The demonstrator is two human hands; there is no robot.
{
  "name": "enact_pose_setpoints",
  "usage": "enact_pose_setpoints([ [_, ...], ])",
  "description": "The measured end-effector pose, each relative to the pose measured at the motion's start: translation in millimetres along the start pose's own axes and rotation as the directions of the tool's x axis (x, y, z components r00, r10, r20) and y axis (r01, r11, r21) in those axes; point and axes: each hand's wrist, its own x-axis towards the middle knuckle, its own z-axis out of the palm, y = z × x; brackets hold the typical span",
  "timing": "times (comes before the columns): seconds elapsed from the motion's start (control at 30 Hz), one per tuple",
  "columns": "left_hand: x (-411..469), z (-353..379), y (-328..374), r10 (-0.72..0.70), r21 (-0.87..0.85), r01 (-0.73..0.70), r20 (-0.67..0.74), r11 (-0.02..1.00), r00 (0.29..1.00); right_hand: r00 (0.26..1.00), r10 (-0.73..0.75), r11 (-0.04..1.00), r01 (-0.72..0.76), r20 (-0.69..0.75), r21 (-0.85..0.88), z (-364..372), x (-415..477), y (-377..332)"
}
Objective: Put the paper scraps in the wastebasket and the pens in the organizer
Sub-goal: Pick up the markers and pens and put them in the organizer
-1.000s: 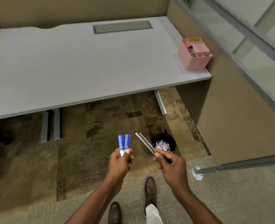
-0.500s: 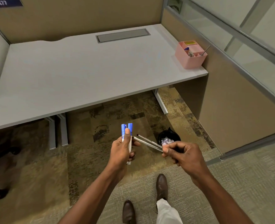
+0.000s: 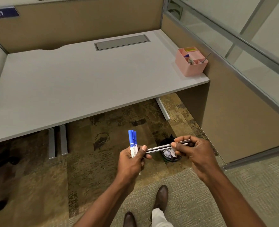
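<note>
Since half a second ago, two slim dark pens point(image 3: 160, 147) are brought level, pinched by the right hand point(image 3: 194, 154) and met by the left hand point(image 3: 132, 161), which grips two blue markers point(image 3: 133, 143). Light, stiff, smooth barrels are judged best held mid-shaft.

Two blue-capped markers point(image 3: 132, 143) are standing upright in the left hand point(image 3: 132, 163), while two slim dark pens point(image 3: 161, 147) are lying level between both hands. Crumpled white scraps point(image 3: 169, 153) are sitting in the black wastebasket point(image 3: 173, 158); the pink organizer point(image 3: 191, 63) is resting at the desk's right corner
</note>
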Motion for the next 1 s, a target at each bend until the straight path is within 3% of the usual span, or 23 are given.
enact_pose_setpoints([
  [0.07, 11.9, 14.7, -0.5, -0.046, -0.1, 0.043, -0.024, 0.994, 0.999, 0.998, 0.063, 0.972, -0.058, -0.013, 0.228, 2.5, 13.7, 0.4],
  [0.13, 26.5, 31.1, 2.3, -0.076, -0.144, 0.072, -0.025, 0.987, 0.997, 0.997, 0.074, 0.945, -0.074, 0.011, 0.319, 6.2, 27.6, 0.1],
  [0.33, 69.4, 84.9, 20.8, -0.137, -0.086, 0.134, -0.022, 0.987, 0.99, 0.998, -0.027, 0.994, 0.033, -0.058, 0.108, -1.5, 75.8, -17.0],
  [0.47, 100.9, 110.1, 33.8, -0.312, -0.299, 0.267, -0.111, 0.916, 0.944, 0.994, -0.062, 0.989, 0.073, -0.085, 0.131, -26.0, 112.1, -42.8],
  [0.6, 129.5, 126.9, 48.3, -0.41, -0.437, 0.361, -0.021, 0.824, 0.912, 0.997, -0.08, 0.986, 0.078, 0.005, 0.146, -34.9, 139.3, -57.6],
  [1.0, 228.8, 133.7, 80.5, -0.352, -0.525, 0.419, 0.228, 0.741, 0.908, 0.999, 0.033, 0.994, -0.033, 0.01, 0.102, 16.2, 213.4, -70.1],
])
